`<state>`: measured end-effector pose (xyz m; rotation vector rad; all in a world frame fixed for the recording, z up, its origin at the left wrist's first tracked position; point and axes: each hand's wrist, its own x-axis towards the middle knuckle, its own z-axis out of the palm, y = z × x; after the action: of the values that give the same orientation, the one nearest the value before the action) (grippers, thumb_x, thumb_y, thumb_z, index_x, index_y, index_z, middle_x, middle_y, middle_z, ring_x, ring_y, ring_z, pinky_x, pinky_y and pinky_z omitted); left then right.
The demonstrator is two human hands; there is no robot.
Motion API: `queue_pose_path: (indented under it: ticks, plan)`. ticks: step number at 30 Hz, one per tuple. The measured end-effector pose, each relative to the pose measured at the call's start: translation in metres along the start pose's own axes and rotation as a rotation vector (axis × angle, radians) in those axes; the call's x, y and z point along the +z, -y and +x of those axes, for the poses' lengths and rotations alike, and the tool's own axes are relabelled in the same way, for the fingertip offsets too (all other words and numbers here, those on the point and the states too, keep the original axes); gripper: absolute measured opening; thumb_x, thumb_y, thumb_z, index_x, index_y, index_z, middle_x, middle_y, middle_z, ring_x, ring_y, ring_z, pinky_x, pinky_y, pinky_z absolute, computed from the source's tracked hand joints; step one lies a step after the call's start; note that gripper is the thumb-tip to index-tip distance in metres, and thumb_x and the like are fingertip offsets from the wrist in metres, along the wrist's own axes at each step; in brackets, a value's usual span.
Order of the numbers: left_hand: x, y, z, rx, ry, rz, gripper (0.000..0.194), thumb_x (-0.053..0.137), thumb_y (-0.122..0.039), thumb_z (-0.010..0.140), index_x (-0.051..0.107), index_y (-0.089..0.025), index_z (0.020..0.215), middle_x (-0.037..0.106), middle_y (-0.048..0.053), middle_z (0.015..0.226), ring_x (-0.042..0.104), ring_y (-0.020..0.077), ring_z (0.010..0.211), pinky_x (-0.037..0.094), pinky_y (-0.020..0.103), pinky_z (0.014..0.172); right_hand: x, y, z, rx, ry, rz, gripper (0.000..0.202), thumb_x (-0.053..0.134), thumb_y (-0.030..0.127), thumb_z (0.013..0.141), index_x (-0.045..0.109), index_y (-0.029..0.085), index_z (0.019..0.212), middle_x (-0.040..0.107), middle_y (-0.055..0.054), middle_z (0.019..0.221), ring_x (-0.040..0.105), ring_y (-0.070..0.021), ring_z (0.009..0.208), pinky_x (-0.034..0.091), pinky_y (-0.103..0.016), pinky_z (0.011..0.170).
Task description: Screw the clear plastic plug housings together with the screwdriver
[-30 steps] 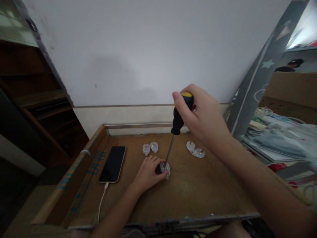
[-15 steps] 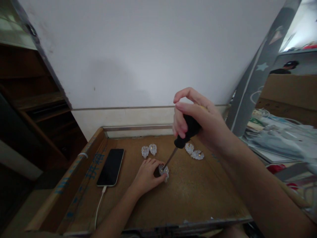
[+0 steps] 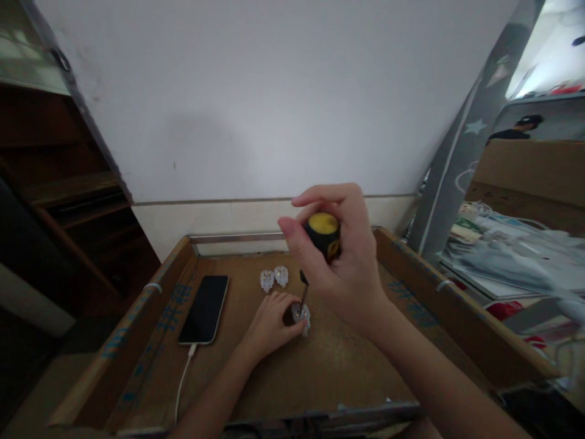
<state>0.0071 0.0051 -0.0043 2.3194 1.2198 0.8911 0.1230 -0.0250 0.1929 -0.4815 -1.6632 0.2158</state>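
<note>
My right hand (image 3: 342,256) is closed around the black-and-yellow handle of a screwdriver (image 3: 322,230), its index finger and thumb partly lifted off. The metal shaft points down, with its tip at a small clear plastic plug part (image 3: 301,316) with metal contacts. My left hand (image 3: 274,323) pinches that plug part from the left and rests on the cardboard. Two similar clear plug parts (image 3: 274,277) lie just beyond my left hand. My right hand hides the surface behind it.
The work lies in a shallow cardboard tray (image 3: 402,286) with raised sides. A phone (image 3: 205,309) with a white cable (image 3: 183,375) plugged in lies at the left. A white wall (image 3: 256,122) rises behind. Plastic bags (image 3: 498,250) and a person (image 3: 521,127) are at the right.
My right hand has swung left and turned, so the screwdriver stands more upright and its yellow end faces me. Two plug parts on the right are now hidden. My left hand stays put.
</note>
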Motion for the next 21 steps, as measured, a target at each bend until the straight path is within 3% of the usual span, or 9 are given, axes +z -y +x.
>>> queue_pose_path:
  ticks: [4, 6, 8, 11, 13, 14, 17, 19, 21]
  plan:
    - [0.001, 0.000, 0.001, -0.024, -0.002, 0.002, 0.021, 0.065, -0.029, 0.075, 0.060, -0.021, 0.094, 0.063, 0.003, 0.093, 0.055, 0.0225, 0.091, 0.043, 0.035, 0.083, 0.001, -0.012, 0.013, 0.383, 0.299, 0.590, 0.023, 0.050, 0.043, 0.085, 0.038, 0.023, 0.082, 0.041, 0.011, 0.047, 0.037, -0.0061, 0.037, 0.034, -0.019, 0.039]
    - [0.001, 0.001, 0.001, -0.028, -0.003, 0.007, 0.020, 0.065, -0.030, 0.076, 0.060, -0.021, 0.093, 0.063, 0.003, 0.093, 0.055, 0.0224, 0.092, 0.043, 0.035, 0.083, -0.001, -0.019, 0.018, 0.456, 0.352, 0.659, 0.035, 0.046, 0.053, 0.084, 0.036, 0.022, 0.072, 0.043, 0.010, 0.046, 0.038, -0.0059, 0.037, 0.036, -0.020, 0.041]
    - [0.002, 0.001, 0.001, -0.024, -0.001, 0.011, 0.017, 0.063, -0.030, 0.079, 0.060, -0.021, 0.093, 0.063, 0.004, 0.094, 0.055, 0.0221, 0.092, 0.042, 0.035, 0.084, -0.004, -0.022, 0.020, 0.409, 0.218, 0.427, 0.041, 0.051, 0.056, 0.080, 0.038, 0.020, 0.066, 0.047, 0.006, 0.052, 0.044, -0.0065, 0.044, 0.038, -0.021, 0.046]
    - [0.002, 0.002, 0.000, -0.016, 0.004, 0.007, 0.015, 0.058, -0.032, 0.084, 0.060, -0.021, 0.094, 0.064, 0.004, 0.095, 0.055, 0.0213, 0.091, 0.042, 0.035, 0.083, -0.005, -0.018, 0.017, 0.114, -0.037, -0.145, 0.030, 0.059, 0.045, 0.080, 0.052, 0.018, 0.069, 0.055, 0.000, 0.068, 0.050, -0.0095, 0.065, 0.041, -0.023, 0.061]
    - [0.002, 0.002, 0.000, -0.012, 0.005, 0.009, 0.016, 0.057, -0.032, 0.085, 0.060, -0.021, 0.096, 0.063, 0.004, 0.095, 0.055, 0.0211, 0.091, 0.043, 0.034, 0.082, -0.005, -0.013, 0.014, -0.037, -0.050, -0.324, 0.020, 0.051, 0.035, 0.087, 0.058, 0.018, 0.080, 0.059, -0.003, 0.080, 0.052, -0.0109, 0.074, 0.040, -0.026, 0.070]
    - [0.002, 0.002, 0.000, -0.011, 0.004, 0.013, 0.017, 0.057, -0.032, 0.085, 0.059, -0.021, 0.096, 0.063, 0.004, 0.095, 0.055, 0.0212, 0.092, 0.043, 0.034, 0.082, -0.005, -0.011, 0.013, -0.043, -0.027, -0.308, 0.018, 0.046, 0.031, 0.090, 0.058, 0.018, 0.087, 0.059, -0.003, 0.083, 0.053, -0.0109, 0.076, 0.041, -0.026, 0.069]
    - [0.002, 0.002, 0.000, -0.011, 0.005, 0.016, 0.016, 0.056, -0.032, 0.085, 0.060, -0.021, 0.096, 0.063, 0.004, 0.096, 0.055, 0.0211, 0.092, 0.042, 0.035, 0.083, -0.006, -0.010, 0.014, 0.138, 0.059, 0.072, 0.016, 0.038, 0.031, 0.092, 0.050, 0.021, 0.094, 0.054, 0.002, 0.068, 0.051, -0.0086, 0.060, 0.039, -0.022, 0.054]
    - [0.001, 0.001, 0.000, -0.016, 0.007, 0.013, 0.017, 0.057, -0.032, 0.085, 0.060, -0.021, 0.097, 0.063, 0.004, 0.095, 0.055, 0.0208, 0.092, 0.042, 0.035, 0.084, -0.007, -0.011, 0.017, 0.284, 0.170, 0.389, 0.019, 0.037, 0.039, 0.092, 0.044, 0.022, 0.084, 0.043, 0.007, 0.052, 0.043, -0.0075, 0.044, 0.036, -0.021, 0.045]
    - [0.001, 0.001, 0.000, -0.025, 0.007, 0.014, 0.018, 0.058, -0.033, 0.084, 0.060, -0.021, 0.097, 0.063, 0.004, 0.094, 0.055, 0.0208, 0.091, 0.043, 0.035, 0.083, -0.008, -0.012, 0.019, 0.350, 0.227, 0.501, 0.030, 0.039, 0.046, 0.089, 0.039, 0.022, 0.071, 0.036, 0.009, 0.044, 0.038, -0.0069, 0.037, 0.035, -0.022, 0.042]
